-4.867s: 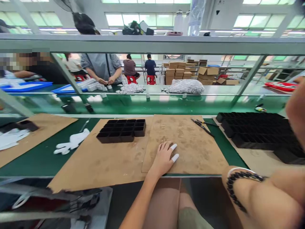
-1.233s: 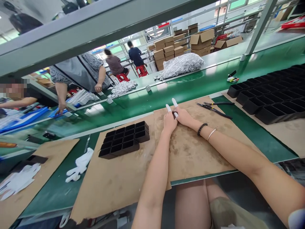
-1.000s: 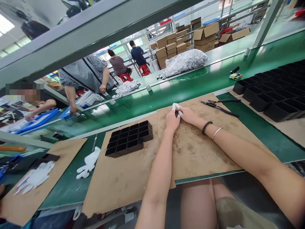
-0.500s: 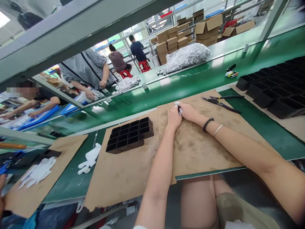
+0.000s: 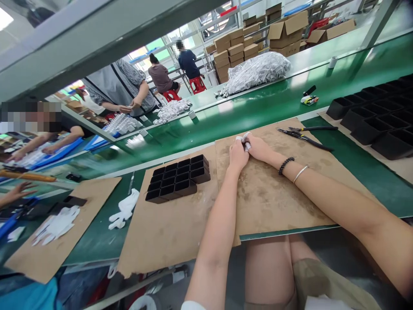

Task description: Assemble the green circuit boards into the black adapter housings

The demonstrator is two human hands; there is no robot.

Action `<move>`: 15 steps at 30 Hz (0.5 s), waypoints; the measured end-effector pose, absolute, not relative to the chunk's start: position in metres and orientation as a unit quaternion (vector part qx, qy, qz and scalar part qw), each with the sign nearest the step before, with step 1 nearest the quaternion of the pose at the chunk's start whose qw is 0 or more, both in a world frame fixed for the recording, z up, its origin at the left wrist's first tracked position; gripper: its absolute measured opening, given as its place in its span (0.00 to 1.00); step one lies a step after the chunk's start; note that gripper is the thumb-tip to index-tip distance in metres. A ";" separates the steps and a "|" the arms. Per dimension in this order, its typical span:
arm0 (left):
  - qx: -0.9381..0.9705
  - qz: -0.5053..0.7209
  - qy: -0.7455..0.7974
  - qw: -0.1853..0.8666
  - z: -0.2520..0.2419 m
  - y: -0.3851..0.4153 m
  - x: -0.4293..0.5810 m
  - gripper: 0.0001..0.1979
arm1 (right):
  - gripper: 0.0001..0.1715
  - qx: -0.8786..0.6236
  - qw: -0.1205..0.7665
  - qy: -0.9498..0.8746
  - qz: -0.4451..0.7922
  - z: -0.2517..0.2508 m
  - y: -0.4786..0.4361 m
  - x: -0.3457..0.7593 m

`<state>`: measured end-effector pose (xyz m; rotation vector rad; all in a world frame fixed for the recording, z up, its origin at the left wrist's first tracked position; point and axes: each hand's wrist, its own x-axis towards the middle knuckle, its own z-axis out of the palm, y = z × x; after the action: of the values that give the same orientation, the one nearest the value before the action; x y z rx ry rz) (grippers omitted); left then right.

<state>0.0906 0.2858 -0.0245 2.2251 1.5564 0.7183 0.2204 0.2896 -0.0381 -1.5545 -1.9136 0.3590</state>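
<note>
My left hand (image 5: 238, 155) and my right hand (image 5: 258, 148) meet over the stained cardboard sheet (image 5: 274, 189), fingers curled in and touching. White coverings wrap some fingertips. Something small and dark shows between the fingers, mostly hidden, and I cannot make out what it is. Right of my hands lie two pairs of pliers with black and yellow handles (image 5: 306, 137). To the left, a block of black square cups (image 5: 176, 183) stands in rows on another cardboard sheet (image 5: 161, 232).
More black cups (image 5: 371, 116) fill the right side. White gloves (image 5: 124, 209) lie at left. Beyond the bench edge runs a green conveyor (image 5: 258, 103) carrying a plastic bag of white parts (image 5: 258, 71). A grey beam (image 5: 106, 47) crosses overhead. Co-workers sit across and at left.
My hands stay together, with the right fingers slightly shifted. The view has moved a little. Across the belt, a co-worker's hands have come together; another person's hand has appeared at far left.
</note>
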 end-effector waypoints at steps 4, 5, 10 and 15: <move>0.765 0.257 0.571 0.154 -0.022 0.285 0.090 0.09 | 0.15 -0.582 0.336 -0.725 0.147 -0.036 0.289 0.220; 0.759 0.257 0.581 0.144 -0.021 0.285 0.089 0.08 | 0.14 -0.581 0.345 -0.722 0.149 -0.036 0.289 0.220; 0.740 0.224 0.624 0.111 -0.016 0.283 0.088 0.03 | 0.09 -0.586 0.389 -0.695 0.150 -0.037 0.289 0.219; 0.730 0.173 0.653 0.104 -0.012 0.279 0.089 0.10 | 0.04 -0.575 0.411 -0.692 0.145 -0.034 0.288 0.220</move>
<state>0.0890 0.2794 -0.0125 2.1512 1.9263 0.5115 0.2205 0.2882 -0.0344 -1.4466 -1.7427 0.3651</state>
